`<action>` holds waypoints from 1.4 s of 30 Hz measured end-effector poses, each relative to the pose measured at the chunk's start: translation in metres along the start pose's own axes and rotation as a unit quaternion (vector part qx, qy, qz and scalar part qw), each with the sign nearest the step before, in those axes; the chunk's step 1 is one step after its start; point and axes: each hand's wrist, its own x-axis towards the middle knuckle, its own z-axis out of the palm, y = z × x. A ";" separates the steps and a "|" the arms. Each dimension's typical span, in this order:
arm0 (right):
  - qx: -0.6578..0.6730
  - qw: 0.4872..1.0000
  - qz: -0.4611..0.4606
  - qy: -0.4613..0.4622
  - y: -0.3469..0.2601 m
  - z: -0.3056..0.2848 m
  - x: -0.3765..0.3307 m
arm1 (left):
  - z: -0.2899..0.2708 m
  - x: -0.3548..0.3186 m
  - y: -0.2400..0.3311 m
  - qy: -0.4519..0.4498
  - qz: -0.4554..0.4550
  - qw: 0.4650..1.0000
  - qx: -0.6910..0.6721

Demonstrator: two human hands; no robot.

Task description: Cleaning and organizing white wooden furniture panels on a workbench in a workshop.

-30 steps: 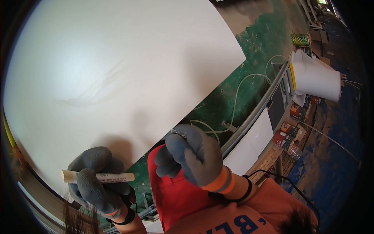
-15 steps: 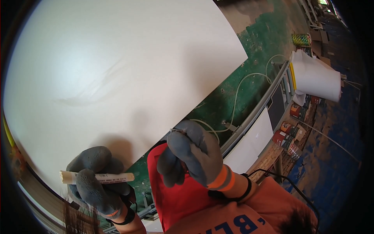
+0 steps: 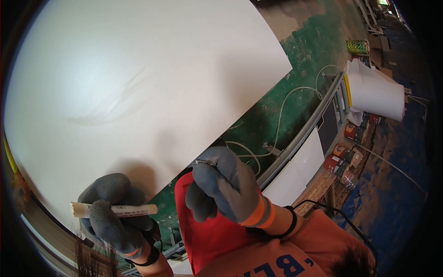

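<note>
In the head view, your left hand (image 3: 105,220), gloved, is clamped around a cream stick (image 3: 140,210) at the near left of the white sheet (image 3: 134,92). Farther right, your right hand (image 3: 228,187) pinches a small shiny piece (image 3: 203,162) by the sheet's near edge.

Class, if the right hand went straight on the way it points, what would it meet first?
Probably the near edge of the white panel; depth is unclear, so the right hand might pass above it instead.
</note>
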 end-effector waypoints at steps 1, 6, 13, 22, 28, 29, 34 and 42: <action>0.011 1.000 0.001 0.006 -0.001 0.000 -0.001 | -0.001 0.001 0.000 -0.001 0.000 1.000 0.000; 0.006 0.999 0.032 0.018 -0.007 0.005 0.000 | 0.002 0.001 -0.003 0.020 0.051 0.998 0.003; -0.012 0.998 0.056 0.034 -0.014 0.011 -0.001 | 0.002 -0.001 0.005 0.009 0.012 1.000 0.018; -0.003 0.997 0.078 0.024 -0.015 0.013 -0.001 | 0.005 -0.001 0.001 0.011 0.027 1.000 0.010; -0.001 0.999 0.039 0.032 -0.004 0.015 -0.005 | 0.008 -0.002 0.004 -0.016 0.063 0.998 0.025; 0.000 0.999 0.039 0.031 -0.003 0.015 -0.004 | 0.009 -0.002 0.001 -0.002 0.074 0.997 0.021; 0.004 1.000 0.025 0.001 0.000 0.010 -0.002 | 0.005 -0.002 -0.004 0.016 0.081 0.996 0.024; -0.003 0.999 0.029 0.011 0.001 0.013 -0.002 | 0.013 -0.006 0.002 0.053 0.041 0.998 0.011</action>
